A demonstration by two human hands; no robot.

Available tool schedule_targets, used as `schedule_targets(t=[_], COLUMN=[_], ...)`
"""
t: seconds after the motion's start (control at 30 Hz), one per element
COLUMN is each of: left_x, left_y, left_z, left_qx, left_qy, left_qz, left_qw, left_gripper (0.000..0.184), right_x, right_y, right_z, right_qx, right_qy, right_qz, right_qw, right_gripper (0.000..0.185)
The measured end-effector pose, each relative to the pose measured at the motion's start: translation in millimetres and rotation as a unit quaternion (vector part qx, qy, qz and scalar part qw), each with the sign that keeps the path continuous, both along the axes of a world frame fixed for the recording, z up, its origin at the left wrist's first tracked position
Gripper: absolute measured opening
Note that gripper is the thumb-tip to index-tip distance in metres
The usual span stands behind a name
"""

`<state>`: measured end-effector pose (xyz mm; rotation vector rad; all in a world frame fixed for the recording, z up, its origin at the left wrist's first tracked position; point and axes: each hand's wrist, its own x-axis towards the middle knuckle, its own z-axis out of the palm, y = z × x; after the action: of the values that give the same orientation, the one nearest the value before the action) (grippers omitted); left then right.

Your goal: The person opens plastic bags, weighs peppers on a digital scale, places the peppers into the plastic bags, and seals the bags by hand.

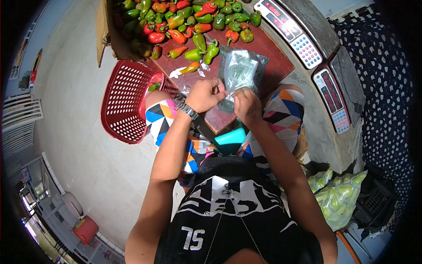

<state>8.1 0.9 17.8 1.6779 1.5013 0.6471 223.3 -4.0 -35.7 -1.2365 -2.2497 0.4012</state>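
My left hand (203, 95), with a metal watch on its wrist, is closed in a pinch on thin clear plastic. Close beside it, my right hand (248, 106) also pinches the plastic, fingertips nearly touching the left ones. The clear plastic bags (244, 70) lie flat in what looks like a stack under and beyond my fingers; how many sheets I hold cannot be made out. They rest on a dark red tabletop (274, 59). Just beyond lie red, orange and green peppers, the nearest an orange pepper (190, 67) and a green pepper (211, 53).
A cardboard box (103, 33) lies tipped at the far left, beside heaped peppers (184, 20). Below it stands a red perforated basket (125, 101). Two digital scales (306, 52) sit on the right ledge. Bagged green produce (338, 200) is at lower right; a teal object (230, 137) lies between my knees.
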Motion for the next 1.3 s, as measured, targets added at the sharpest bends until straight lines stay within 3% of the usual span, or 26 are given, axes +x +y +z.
schedule_targets(t=[0.07,0.17,0.43,0.63,0.7,0.83,0.97,1.17,1.3], left_x=[5,26,14,26,33,47,45,36,31], left_y=[-3,-13,-9,-16,-23,-27,-18,-18,-17], left_z=[2,5,-4,2,7,4,-18,-13,-12], left_qx=[-0.015,0.172,0.078,0.207,0.297,0.245,0.219,0.164,0.169], left_qy=[-0.006,0.098,0.038,0.012,0.038,0.126,0.163,0.120,0.094], left_qz=[-0.048,0.010,0.045,0.091,0.052,0.024,0.007,-0.014,-0.025], left_qw=[0.999,0.980,0.995,0.974,0.953,0.961,0.962,0.979,0.981], left_gripper=[0.024,0.027,0.016,0.016,0.021,0.030,0.019,0.012,0.013], right_x=[0,-1,8,10,9,10,15,23,20], right_y=[-1,-2,1,5,6,9,10,1,-1], right_z=[5,19,34,41,44,48,45,51,33], right_qx=[-0.004,-0.023,0.003,0.008,-0.003,-0.021,-0.031,0.042,0.039], right_qy=[-0.007,-0.025,-0.017,0.018,0.032,0.054,0.070,0.041,-0.002], right_qz=[0.000,0.012,-0.024,0.001,0.003,0.020,0.034,0.013,-0.001], right_qw=[1.000,0.999,1.000,1.000,0.999,0.998,0.996,0.998,0.999], right_gripper=[0.009,0.008,0.011,0.012,0.010,0.006,0.009,0.026,0.019])
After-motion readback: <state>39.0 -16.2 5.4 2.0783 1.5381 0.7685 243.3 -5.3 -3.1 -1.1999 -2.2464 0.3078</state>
